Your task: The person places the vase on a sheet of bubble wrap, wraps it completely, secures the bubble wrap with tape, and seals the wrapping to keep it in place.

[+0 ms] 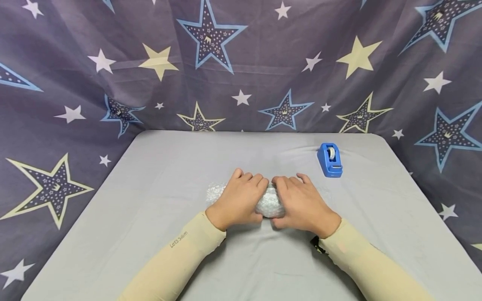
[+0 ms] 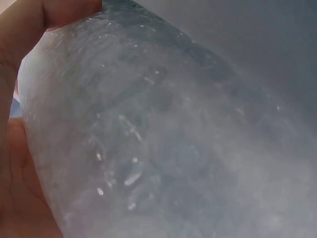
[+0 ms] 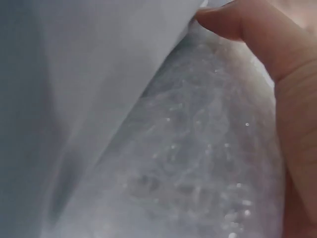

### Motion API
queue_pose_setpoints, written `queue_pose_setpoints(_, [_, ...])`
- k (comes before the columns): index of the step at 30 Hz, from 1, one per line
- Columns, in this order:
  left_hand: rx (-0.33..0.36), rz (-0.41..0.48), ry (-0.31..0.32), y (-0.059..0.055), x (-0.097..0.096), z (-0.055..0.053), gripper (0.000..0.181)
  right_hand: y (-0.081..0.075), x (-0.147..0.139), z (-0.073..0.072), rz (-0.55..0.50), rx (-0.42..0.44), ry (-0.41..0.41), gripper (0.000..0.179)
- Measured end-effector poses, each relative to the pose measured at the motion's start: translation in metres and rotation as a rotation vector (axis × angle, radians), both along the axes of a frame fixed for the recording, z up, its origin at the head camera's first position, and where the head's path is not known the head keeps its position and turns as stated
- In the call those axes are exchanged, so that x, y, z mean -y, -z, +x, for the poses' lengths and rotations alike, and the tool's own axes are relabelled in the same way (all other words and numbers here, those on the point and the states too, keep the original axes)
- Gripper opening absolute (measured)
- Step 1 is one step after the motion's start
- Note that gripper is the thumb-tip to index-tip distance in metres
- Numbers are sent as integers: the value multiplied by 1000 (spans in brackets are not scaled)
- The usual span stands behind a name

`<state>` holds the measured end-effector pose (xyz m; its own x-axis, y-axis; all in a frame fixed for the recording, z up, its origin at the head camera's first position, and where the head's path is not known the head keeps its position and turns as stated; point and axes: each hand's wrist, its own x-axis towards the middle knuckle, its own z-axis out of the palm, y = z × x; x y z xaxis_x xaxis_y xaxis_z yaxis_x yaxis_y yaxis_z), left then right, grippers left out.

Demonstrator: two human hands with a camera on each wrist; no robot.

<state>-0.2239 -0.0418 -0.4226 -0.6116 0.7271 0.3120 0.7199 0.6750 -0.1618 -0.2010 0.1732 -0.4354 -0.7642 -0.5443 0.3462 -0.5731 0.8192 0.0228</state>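
Observation:
Both hands grip a roll of bubble wrap (image 1: 270,203) lying crosswise on the table. My left hand (image 1: 241,200) curls over its left part, fingers on the far side and thumb near the front. Over the right part bends my right hand (image 1: 301,204), with its thumb at the near side. Between the two hands a short stretch of the shiny, clear roll shows. In the left wrist view the bubble wrap (image 2: 148,129) fills most of the picture, and in the right wrist view the thumb presses along the bubble wrap (image 3: 198,148). Anything inside the roll is hidden.
A blue tape dispenser (image 1: 330,160) with a roll of tape stands at the back right of the table. The table (image 1: 150,188) has a light grey cover. Behind and beside it hangs a dark curtain (image 1: 260,50) with stars.

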Motion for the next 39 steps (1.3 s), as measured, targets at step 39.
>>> queue_pose_setpoints(39, [33, -36, -6, -3, 1, 2, 91, 0, -10, -7, -26, 38, -103, 94])
